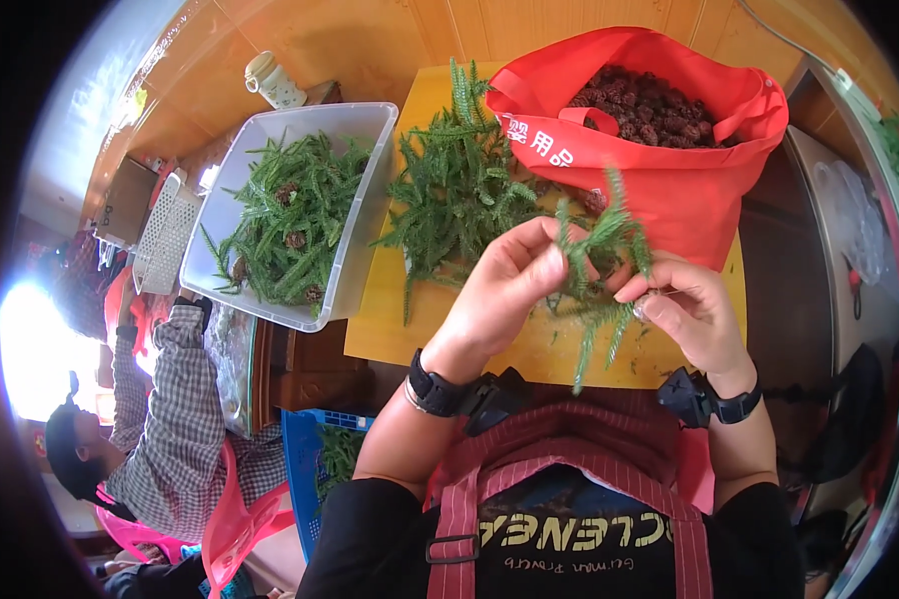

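At the far left, bright light glares into the room beside a person in a checked shirt [185, 409], seated on a pink chair [235, 529], arms stretched toward a white perforated basket [163, 235]. Next comes a translucent tub [358, 235], its right wall along the left edge of the yellow tabletop [400, 334]; green sprigs and a few brown cones fill it. Beyond it, a pale lidded jar [275, 82] leans in view near the orange-brown panelled wall [390, 40] that rises behind the far edge. Lower down, a blue crate [300, 479] with more greenery sits off the near left corner.

On the tabletop, a heap of sprigs [464, 190] spreads over the far left part. The left hand [514, 275] pinches a green sprig [609, 235] between thumb and fingers, above the middle of the tabletop. The right hand [694, 304] has its thumb and forefinger closed on the same sprig's lower part. Dark flecks dot the surface toward the near right corner. A red bag [669, 195] full of cones [659, 110] stands at the far right corner, and past the right edge hangs clear plastic [849, 215].
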Motion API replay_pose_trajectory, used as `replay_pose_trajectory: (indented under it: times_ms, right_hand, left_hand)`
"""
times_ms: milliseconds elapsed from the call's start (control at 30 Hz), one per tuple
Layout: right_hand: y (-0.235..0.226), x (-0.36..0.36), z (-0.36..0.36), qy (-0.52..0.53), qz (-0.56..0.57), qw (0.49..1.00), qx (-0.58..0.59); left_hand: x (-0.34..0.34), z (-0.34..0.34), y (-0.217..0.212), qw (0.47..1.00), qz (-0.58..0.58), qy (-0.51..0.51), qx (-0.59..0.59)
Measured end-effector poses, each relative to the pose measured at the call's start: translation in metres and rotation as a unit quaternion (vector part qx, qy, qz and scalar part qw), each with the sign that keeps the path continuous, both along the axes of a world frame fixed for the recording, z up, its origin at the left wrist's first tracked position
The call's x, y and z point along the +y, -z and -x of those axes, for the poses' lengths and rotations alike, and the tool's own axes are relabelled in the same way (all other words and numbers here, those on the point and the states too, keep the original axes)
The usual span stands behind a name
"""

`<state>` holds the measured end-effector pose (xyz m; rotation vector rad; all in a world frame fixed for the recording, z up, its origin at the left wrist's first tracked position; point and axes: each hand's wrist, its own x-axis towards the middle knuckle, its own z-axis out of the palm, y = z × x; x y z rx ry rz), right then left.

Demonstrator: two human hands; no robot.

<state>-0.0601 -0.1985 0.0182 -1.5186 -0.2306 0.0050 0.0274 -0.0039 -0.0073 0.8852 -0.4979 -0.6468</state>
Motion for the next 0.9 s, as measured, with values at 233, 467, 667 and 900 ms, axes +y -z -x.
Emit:
replay_pose_trajectory:
  times_ms: [233, 467, 667, 900]
  right_hand:
    - [0.013, 0.004, 0.002, 0.013, 0.071, 0.994, -0.086]
    - [0.017, 0.011, 0.008, 0.047, 0.048, 0.995, -0.077]
    - [0.02, 0.012, 0.011, 0.062, 0.058, 0.993, -0.081]
    - [0.016, -0.004, 0.025, 0.141, 0.203, 0.951, -0.183]
  left_hand:
    - [-0.012, 0.021, -0.007, 0.979, -0.088, -0.147, -0.112]
    - [-0.013, 0.02, -0.005, 0.989, 0.079, -0.05, 0.113]
    - [-0.01, 0.019, 0.008, 0.985, 0.119, -0.037, 0.12]
    - [-0.008, 0.018, 0.008, 0.992, 0.046, -0.104, 0.054]
